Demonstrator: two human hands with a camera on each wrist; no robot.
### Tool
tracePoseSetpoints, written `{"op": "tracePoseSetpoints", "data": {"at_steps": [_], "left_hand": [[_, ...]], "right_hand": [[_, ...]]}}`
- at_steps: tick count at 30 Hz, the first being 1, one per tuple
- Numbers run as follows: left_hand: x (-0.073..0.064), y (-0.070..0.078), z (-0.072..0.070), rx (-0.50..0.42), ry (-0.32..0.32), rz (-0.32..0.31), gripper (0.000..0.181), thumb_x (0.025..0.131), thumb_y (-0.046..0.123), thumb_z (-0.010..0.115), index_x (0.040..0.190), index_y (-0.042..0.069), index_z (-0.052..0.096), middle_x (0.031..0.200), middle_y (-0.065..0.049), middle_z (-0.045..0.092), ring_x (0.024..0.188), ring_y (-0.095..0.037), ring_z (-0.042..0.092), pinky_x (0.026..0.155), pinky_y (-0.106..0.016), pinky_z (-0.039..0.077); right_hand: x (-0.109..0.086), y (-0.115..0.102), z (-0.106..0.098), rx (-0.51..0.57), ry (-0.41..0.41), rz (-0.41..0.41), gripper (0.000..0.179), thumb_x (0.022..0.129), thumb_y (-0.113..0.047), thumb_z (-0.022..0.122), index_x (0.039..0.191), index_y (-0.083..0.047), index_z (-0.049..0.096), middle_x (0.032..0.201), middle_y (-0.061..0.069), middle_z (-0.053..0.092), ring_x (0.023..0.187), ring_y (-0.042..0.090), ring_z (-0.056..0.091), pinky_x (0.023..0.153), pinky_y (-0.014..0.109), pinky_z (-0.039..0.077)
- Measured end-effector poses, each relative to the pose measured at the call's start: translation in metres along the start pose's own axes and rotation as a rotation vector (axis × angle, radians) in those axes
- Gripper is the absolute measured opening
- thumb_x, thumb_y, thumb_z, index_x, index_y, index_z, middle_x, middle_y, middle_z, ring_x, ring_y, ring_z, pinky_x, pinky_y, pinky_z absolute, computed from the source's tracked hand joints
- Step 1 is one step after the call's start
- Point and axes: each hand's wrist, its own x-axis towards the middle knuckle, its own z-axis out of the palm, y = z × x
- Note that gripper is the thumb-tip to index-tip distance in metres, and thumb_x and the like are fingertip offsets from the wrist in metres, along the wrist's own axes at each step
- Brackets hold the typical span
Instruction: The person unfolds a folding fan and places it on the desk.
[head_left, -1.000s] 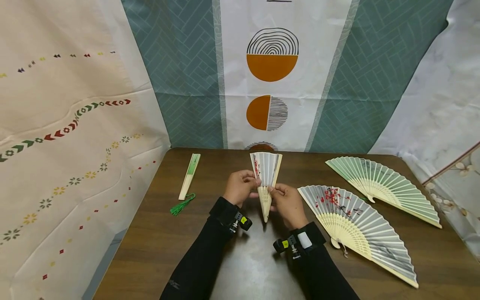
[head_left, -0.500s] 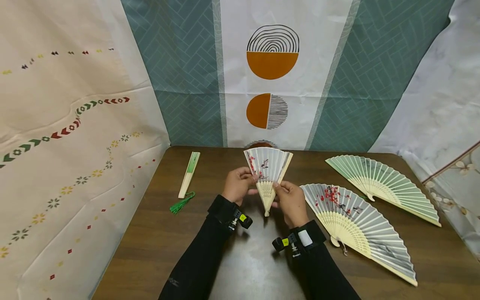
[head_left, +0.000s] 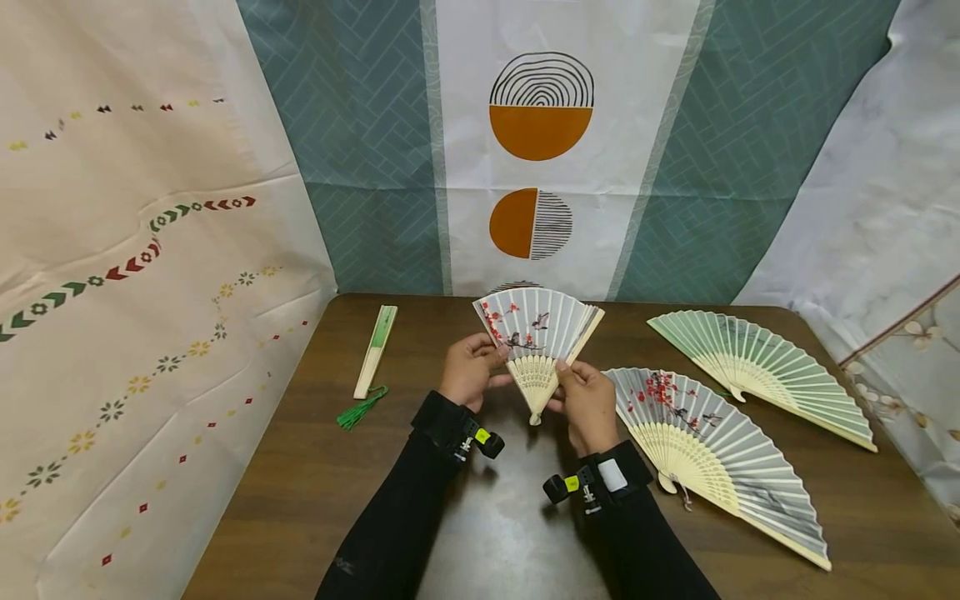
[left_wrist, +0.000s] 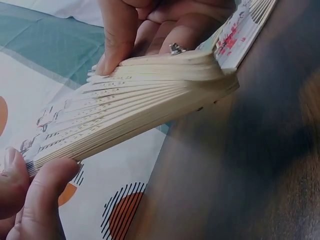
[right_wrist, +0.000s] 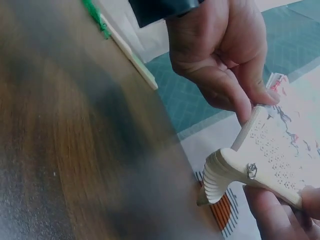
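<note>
Both hands hold a partly spread white folding fan (head_left: 542,333) over the middle of the table, pivot end toward the person. Red blossoms and dark birds are printed on its leaf, and its cream ribs (left_wrist: 120,107) carry small pierced patterns. My left hand (head_left: 470,371) pinches the left edge between thumb and fingers. At the right guard stick, my right hand (head_left: 588,408) pinches with the thumb on top. The right wrist view shows the metal pivot pin (right_wrist: 251,170) and stacked rib ends. Part of the leaf's right side is still folded in pleats.
A folded green fan (head_left: 375,352) with a green tassel (head_left: 362,407) lies on the left of the brown table (head_left: 300,492). On the right lie a spread white blossom fan (head_left: 720,458), close by the right hand, and a spread green fan (head_left: 761,367). Patterned cloths hang behind.
The held fan has gone from a narrow wedge to a wider spread, showing more blossoms and birds. The right hand has moved slightly right; the left has shifted a little left. The other fans stay put.
</note>
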Motion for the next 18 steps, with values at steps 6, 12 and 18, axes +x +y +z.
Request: {"op": "tracePoseSetpoints", "data": {"at_steps": [6, 12, 18], "left_hand": [[-0.0003, -0.0002, 0.0004, -0.056, 0.022, 0.016, 0.013, 0.109, -0.007, 0.069, 0.1, 0.002, 0.068, 0.083, 0.002, 0.066, 0.081, -0.011, 0.064, 0.058, -0.023, 0.068], [0.0002, -0.0002, 0.0016, -0.082, 0.056, 0.015, 0.012, 0.109, -0.008, 0.067, 0.101, 0.0, 0.07, 0.084, 0.002, 0.064, 0.083, -0.014, 0.063, 0.059, -0.024, 0.068], [0.0009, -0.0027, 0.0025, -0.135, 0.072, 0.039, 0.01, 0.109, -0.01, 0.066, 0.105, -0.004, 0.071, 0.085, 0.001, 0.064, 0.079, -0.013, 0.065, 0.057, -0.023, 0.068]], "right_hand": [[0.0002, 0.0, 0.001, 0.068, 0.037, -0.01, 0.033, 0.117, -0.011, 0.064, 0.13, 0.019, 0.067, 0.082, -0.004, 0.079, 0.068, 0.003, 0.075, 0.059, 0.022, 0.069], [-0.0002, -0.0013, 0.0003, 0.092, 0.067, -0.012, 0.034, 0.118, -0.013, 0.062, 0.134, 0.017, 0.066, 0.084, -0.006, 0.079, 0.07, 0.003, 0.077, 0.058, 0.021, 0.068], [-0.0003, -0.0014, 0.0, 0.173, 0.088, -0.029, 0.036, 0.119, -0.013, 0.06, 0.137, 0.018, 0.065, 0.086, -0.004, 0.081, 0.074, 0.006, 0.081, 0.06, 0.023, 0.069]]}}
